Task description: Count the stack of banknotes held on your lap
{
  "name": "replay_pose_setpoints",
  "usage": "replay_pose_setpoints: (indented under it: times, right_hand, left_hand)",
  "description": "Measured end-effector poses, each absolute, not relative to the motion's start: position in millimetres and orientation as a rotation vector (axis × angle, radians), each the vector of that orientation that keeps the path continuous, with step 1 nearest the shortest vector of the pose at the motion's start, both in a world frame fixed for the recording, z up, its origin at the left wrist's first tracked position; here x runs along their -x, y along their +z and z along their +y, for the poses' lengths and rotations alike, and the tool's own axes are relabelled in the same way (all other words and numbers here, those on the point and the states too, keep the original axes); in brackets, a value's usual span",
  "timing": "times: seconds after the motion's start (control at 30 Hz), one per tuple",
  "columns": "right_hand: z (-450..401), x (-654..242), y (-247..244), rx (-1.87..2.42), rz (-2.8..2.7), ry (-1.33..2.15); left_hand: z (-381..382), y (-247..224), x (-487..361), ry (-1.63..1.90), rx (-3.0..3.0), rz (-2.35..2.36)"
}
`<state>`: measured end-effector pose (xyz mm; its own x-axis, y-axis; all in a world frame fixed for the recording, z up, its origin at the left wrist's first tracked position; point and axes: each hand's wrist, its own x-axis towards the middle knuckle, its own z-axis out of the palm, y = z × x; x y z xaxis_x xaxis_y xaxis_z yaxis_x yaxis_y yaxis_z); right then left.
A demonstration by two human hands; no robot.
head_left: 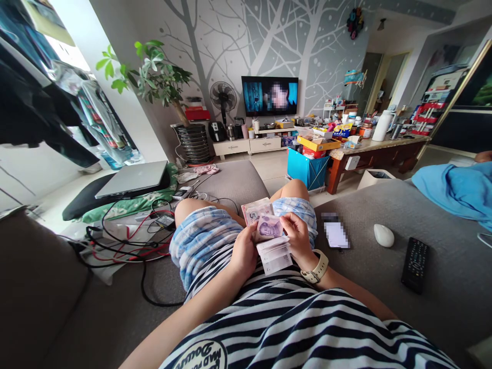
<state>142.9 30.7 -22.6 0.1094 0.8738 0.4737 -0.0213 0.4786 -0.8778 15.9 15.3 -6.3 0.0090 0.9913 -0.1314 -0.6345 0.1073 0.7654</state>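
Over my lap, both hands hold purple paper banknotes [270, 229], several of them fanned and bent. My left hand [244, 250] is closed on the left edge of the notes, its thumb on top. At their right edge, my right hand [298, 237] pinches a note between thumb and fingers. The upper notes stand up and show a printed 5 and a portrait. Lower notes [277, 260] fold down toward my striped shirt. How many notes there are is hidden by the overlap. A cream-strapped watch [315, 267] is on my right wrist.
On the grey sofa to my right lie a phone [335, 234], a white mouse [384, 236] and a black remote [415, 265]. A laptop [132, 179] and tangled cables [126, 246] are at left. A cluttered table [384, 146] stands ahead.
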Motion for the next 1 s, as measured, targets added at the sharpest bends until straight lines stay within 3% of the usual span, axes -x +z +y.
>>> replay_pose_setpoints:
  times: [1.0]
  right_hand:
    - [32.5, -141.3, -24.5, 0.818, -1.210, 0.855]
  left_hand:
    - [10.0, -3.7, -15.9, 1.373, -0.646, 0.776]
